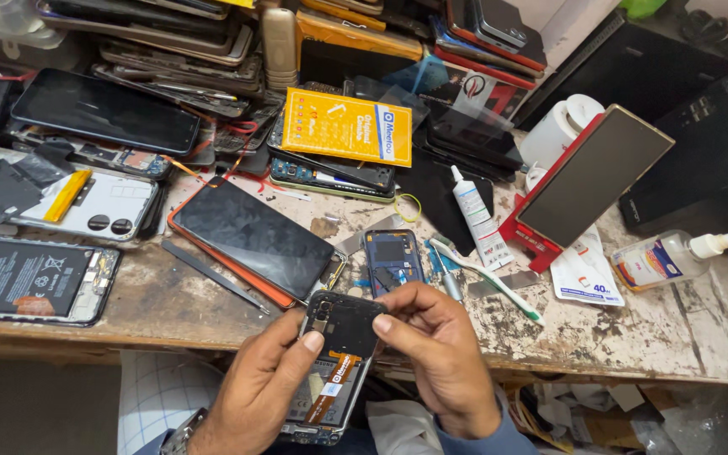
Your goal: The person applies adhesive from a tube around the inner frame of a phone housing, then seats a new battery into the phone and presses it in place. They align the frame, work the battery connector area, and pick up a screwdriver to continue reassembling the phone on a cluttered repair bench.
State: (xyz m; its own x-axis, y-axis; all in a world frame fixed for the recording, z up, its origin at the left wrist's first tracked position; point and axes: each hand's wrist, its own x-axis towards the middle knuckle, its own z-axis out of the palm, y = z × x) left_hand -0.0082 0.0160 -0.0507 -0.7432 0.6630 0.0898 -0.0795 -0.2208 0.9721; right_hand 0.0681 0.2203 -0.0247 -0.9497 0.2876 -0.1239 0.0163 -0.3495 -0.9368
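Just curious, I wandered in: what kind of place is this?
Probably a phone repair bench: both hands hold an opened phone, stacks of phones crowd the worn table, and a glue tube lies nearby.

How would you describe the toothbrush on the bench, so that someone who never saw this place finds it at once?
Start at the worn, paint-chipped workbench and find the tilted phone on the red stand at the right. Just left of the stand lies a white glue tube; the toothbrush lies below it, pointing toward the bench edge. It is the only long, thin white-and-green stick there, with bristles at its upper left end.
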